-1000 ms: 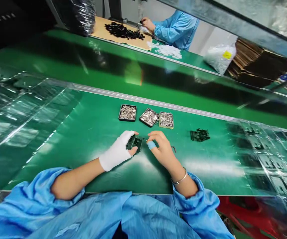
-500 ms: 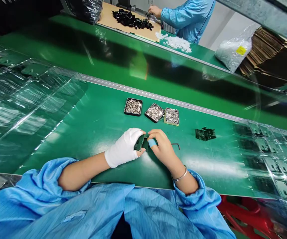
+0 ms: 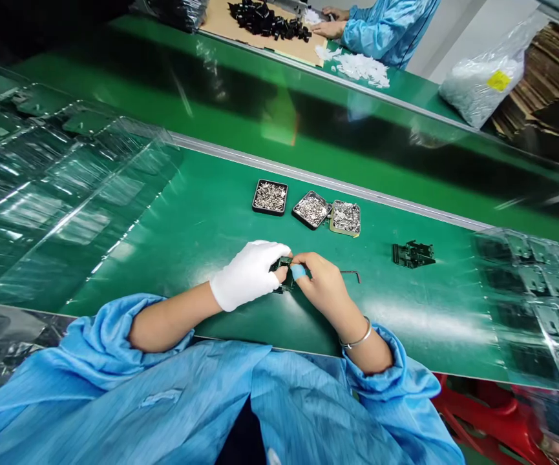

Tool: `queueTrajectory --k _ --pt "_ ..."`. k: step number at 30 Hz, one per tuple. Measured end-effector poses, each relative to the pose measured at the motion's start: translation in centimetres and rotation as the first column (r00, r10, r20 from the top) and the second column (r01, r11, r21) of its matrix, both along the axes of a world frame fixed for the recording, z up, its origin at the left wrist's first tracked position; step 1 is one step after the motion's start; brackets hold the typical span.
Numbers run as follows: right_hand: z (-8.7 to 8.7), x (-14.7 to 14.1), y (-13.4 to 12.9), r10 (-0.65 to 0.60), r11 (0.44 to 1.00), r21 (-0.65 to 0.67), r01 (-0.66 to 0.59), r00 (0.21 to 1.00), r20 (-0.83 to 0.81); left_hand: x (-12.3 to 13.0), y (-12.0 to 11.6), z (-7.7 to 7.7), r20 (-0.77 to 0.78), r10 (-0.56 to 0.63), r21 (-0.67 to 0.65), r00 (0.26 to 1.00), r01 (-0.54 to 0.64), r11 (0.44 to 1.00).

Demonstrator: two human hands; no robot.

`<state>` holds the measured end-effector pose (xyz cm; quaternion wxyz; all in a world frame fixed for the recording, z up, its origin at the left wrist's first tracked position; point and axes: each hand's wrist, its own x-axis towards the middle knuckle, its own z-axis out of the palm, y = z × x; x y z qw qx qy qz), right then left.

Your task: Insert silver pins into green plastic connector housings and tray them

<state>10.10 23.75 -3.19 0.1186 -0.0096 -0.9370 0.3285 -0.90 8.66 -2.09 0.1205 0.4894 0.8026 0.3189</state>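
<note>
My left hand [image 3: 253, 271], in a white glove with bare fingertips, is closed round a small dark green part [image 3: 286, 281] above the green table. At the part's right edge is my right hand [image 3: 318, 278], its thumb and forefinger pinched together, with blue tape on one finger. Whatever lies between those fingertips is too small to make out. Just right of my right hand, an L-shaped hex key [image 3: 354, 274] rests on the table. Farther right lies a group of dark green parts [image 3: 412, 254].
Three small trays [image 3: 270, 197], [image 3: 312, 210], [image 3: 346, 217] of metal pieces stand beyond my hands. Clear plastic trays [image 3: 66, 187], [image 3: 541, 290] flank the table. Behind the ledge, a co-worker's hands [image 3: 331, 28] are beside black parts [image 3: 269, 22] and white pieces [image 3: 362, 69].
The view has shifted slightly. My left hand has turned the green part, and its thumb now lies across the front. The co-worker's hands have moved, and both now show.
</note>
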Motion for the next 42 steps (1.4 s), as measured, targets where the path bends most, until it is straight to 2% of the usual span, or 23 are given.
queueTrajectory --k 7,12,14,16,18,20,22,25,27,30,34,36,39,42 --pt "0.1 -0.2 -0.4 0.049 0.996 0.072 -0.051 0.998 0.042 -0.1 -0.1 0.2 -0.142 -0.015 -0.055 0.99 0.008 0.998" --pt "0.2 -0.3 -0.8 0.031 0.995 0.094 -0.037 0.998 0.063 0.0 0.0 0.2 -0.149 0.021 -0.05 0.989 -0.029 0.998" --pt "0.4 -0.3 -0.9 0.0 0.997 0.079 -0.005 0.998 0.066 -0.1 0.0 0.1 -0.07 0.025 -0.037 0.997 -0.028 0.999" --pt "0.4 -0.3 -0.7 -0.053 0.997 0.055 0.05 0.996 0.067 -0.5 0.0 0.0 0.097 0.033 0.021 0.995 -0.035 0.999" --pt "0.4 -0.4 -0.2 -0.13 0.991 0.035 0.127 0.988 0.086 -0.9 -0.2 -0.1 0.27 0.042 0.114 0.962 -0.075 0.991" --pt "0.2 -0.3 0.6 -0.191 0.982 0.027 0.189 0.974 0.125 -1.2 -0.4 -0.3 0.335 0.044 0.174 0.941 -0.108 0.979" --pt "0.0 -0.2 1.9 -0.213 0.977 0.035 0.211 0.963 0.164 -1.2 -0.5 -0.5 0.276 0.037 0.149 0.961 -0.08 0.986" --pt "0.2 0.7 4.5 -0.224 0.974 0.082 0.213 0.958 0.181 -0.7 -0.5 -1.0 0.135 0.02 0.025 0.991 -0.023 0.999" --pt "0.4 1.6 6.4 -0.171 0.98 0.131 0.147 0.965 0.197 -0.3 -0.4 -1.4 0.101 0.022 -0.02 0.995 -0.02 1.0" --pt "0.4 2.5 8.2 -0.04 0.983 0.186 -0.011 0.963 0.267 0.1 0.0 -1.9 0.116 0.061 -0.018 0.991 -0.059 0.998" --pt "-0.2 2.3 7.7 0.027 0.972 0.212 -0.099 0.948 0.318 0.4 0.9 -2.4 0.043 0.164 -0.015 0.985 -0.164 0.986" --pt "-0.4 2.1 7.0 0.04 0.969 0.219 -0.114 0.947 0.319 0.3 1.2 -2.5 0.018 0.162 -0.023 0.987 -0.162 0.987" --pt "-0.4 2.1 6.8 -0.01 0.981 0.189 -0.047 0.957 0.29 0.1 0.8 -2.6 0.092 0.111 -0.038 0.99 -0.108 0.993" --pt "-0.4 2.3 6.9 -0.066 0.998 0.017 0.064 0.966 0.251 -0.1 0.2 -2.7 0.166 0.099 -0.028 0.981 -0.096 0.995"
